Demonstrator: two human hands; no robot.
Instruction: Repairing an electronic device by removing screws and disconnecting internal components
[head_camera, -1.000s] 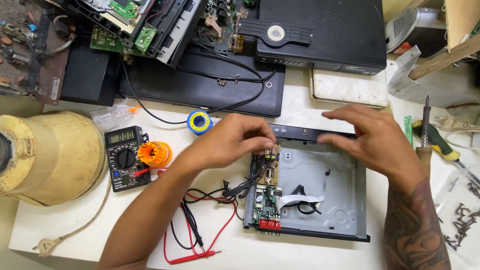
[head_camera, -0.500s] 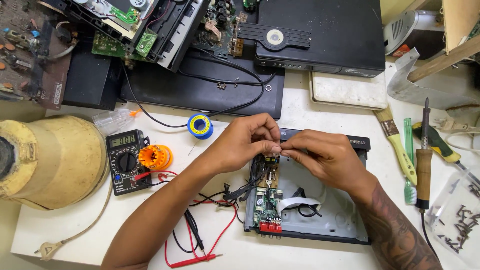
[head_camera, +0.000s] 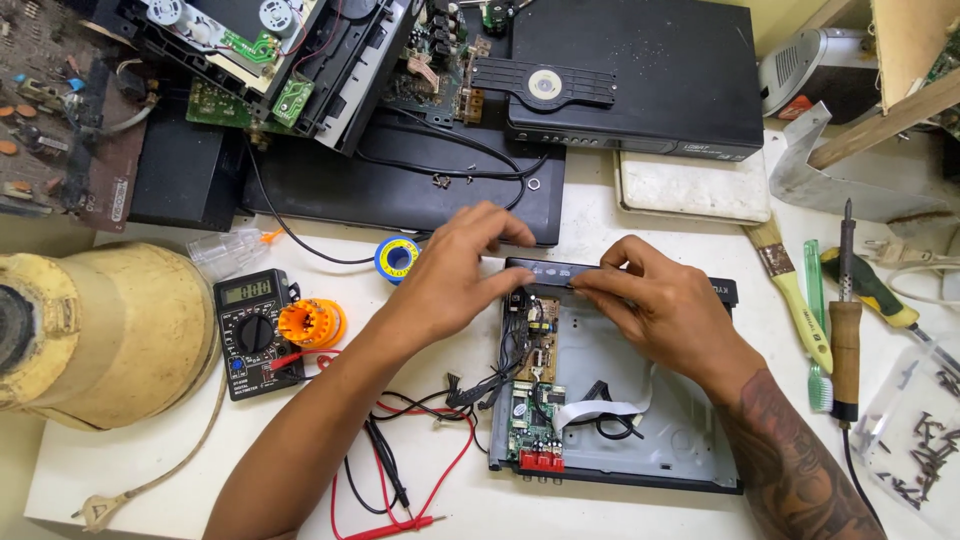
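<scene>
While both hands, left and right, pinch the front panel between their fingers, seating it squarely on the chassis looks next.

the opened player chassis is lying at the table's near middle, circuit boards sitting in its left part. both hands, left and right, are meeting at its far edge. the multimeter is lying to its left, the soldering iron and brush to its right, a closed player behind.
</scene>
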